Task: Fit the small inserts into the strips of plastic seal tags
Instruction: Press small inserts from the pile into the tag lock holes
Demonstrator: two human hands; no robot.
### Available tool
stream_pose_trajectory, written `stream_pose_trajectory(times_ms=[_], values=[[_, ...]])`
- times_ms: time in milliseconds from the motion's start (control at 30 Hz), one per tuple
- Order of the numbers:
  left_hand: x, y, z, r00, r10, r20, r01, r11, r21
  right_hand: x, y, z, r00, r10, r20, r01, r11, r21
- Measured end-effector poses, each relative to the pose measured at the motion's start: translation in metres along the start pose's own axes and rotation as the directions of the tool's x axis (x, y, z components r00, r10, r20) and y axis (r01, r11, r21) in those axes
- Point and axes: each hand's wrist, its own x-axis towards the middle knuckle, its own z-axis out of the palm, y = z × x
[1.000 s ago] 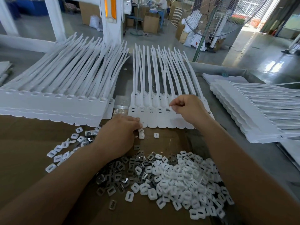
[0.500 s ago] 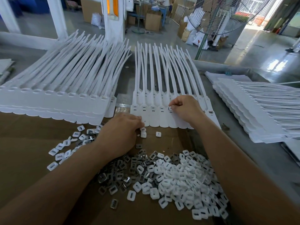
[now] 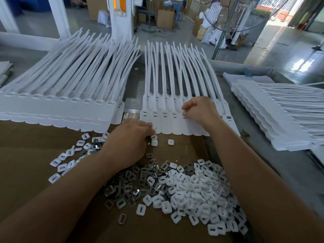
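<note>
**Seating an insert, mid-strip**

Your right hand (image 3: 199,111) has its fingertips pinched at a socket on the flat white strip of plastic seal tags (image 3: 166,127); the insert itself is hidden. Your left hand (image 3: 129,141) curls over loose small white square inserts (image 3: 154,142) at the strip's near edge, grip unclear. Next, likely: press flush, then feed the neighbouring socket to the right.

Glossy grey concrete floor (image 3: 273,42), stacked cardboard boxes (image 3: 164,16), white pillar (image 3: 121,18), standing fan (image 3: 245,13).
</note>
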Motion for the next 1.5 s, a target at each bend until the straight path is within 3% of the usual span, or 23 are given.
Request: stream_pose_trajectory(times_ms=[267, 467, 633, 833, 1033, 1233, 1500], values=[[0.0, 0.004, -0.001, 1.0, 0.004, 0.024, -0.004, 1.0, -0.005, 0.013, -0.009, -0.006, 0.99, 0.102, 0.094, -0.101, 0.995, -0.012], [0.0, 0.001, 0.001, 1.0, 0.007, 0.006, -0.007, 1.0, -0.007, 0.001, 0.002, -0.007, 0.998, -0.004, 0.061, 0.002, 0.999, 0.037], [0.001, -0.001, 0.002, 1.0, 0.017, 0.015, -0.017, 1.0, -0.011, -0.014, 0.007, -0.021, 0.977, -0.066, 0.201, 0.033, 0.986, 0.166], [0.002, -0.004, 0.006, 1.0, -0.009, 0.006, 0.009, 1.0, -0.012, -0.046, 0.019, -0.042, 0.962, -0.188, 0.2, 0.171, 0.98, 0.097], [0.003, -0.007, 0.008, 1.0, -0.017, 0.012, 0.017, 1.0, -0.01, -0.067, 0.028, -0.061, 0.878, -0.142, 0.458, 0.133, 0.99, 0.054], [0.002, -0.005, 0.006, 1.0, 0.007, 0.0, -0.007, 1.0, 0.002, -0.075, 0.025, -0.066, 0.748, -0.045, 0.662, 0.147, 0.984, -0.099], [0.002, -0.006, 0.007, 1.0, -0.002, 0.007, 0.002, 1.0, 0.004, -0.077, 0.023, -0.059, 0.763, -0.049, 0.644, 0.22, 0.957, -0.189]])
